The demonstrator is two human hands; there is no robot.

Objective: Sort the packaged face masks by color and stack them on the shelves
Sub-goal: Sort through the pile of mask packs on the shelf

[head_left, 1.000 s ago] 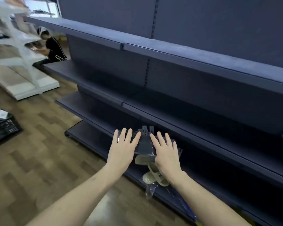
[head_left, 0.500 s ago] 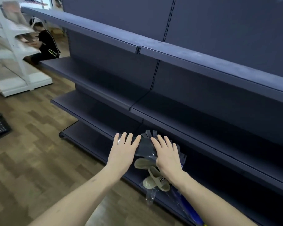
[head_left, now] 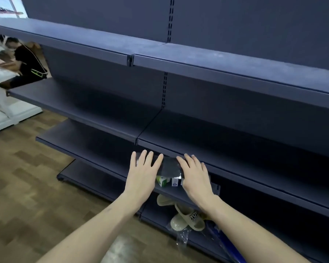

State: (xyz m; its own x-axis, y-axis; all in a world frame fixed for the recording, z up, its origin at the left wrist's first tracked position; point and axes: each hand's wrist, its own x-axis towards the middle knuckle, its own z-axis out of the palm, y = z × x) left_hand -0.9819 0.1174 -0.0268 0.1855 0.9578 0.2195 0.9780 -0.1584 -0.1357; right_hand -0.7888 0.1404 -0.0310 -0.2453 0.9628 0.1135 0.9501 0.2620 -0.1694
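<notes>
A stack of dark grey packaged face masks (head_left: pixel 170 168) lies on a low dark blue shelf (head_left: pixel 106 160), its clear wrapping showing a green and white label at the near end. My left hand (head_left: pixel 142 173) rests flat on the stack's left part, fingers spread. My right hand (head_left: pixel 195 176) lies flat on its right part, fingers spread too. Both palms press down on the packs; the masks under them are hidden.
Dark blue shelves (head_left: pixel 226 61) run above and to the right. On the bottom shelf lie beige slippers (head_left: pixel 186 217) in clear plastic and a blue object (head_left: pixel 222 242). A person in black (head_left: pixel 27 63) crouches far left by a white shelf unit (head_left: pixel 10 111). Wooden floor lies left.
The view has risen and shifted right. Both hands have pushed the mask stack a little deeper onto the shelf, staying flat on it.
</notes>
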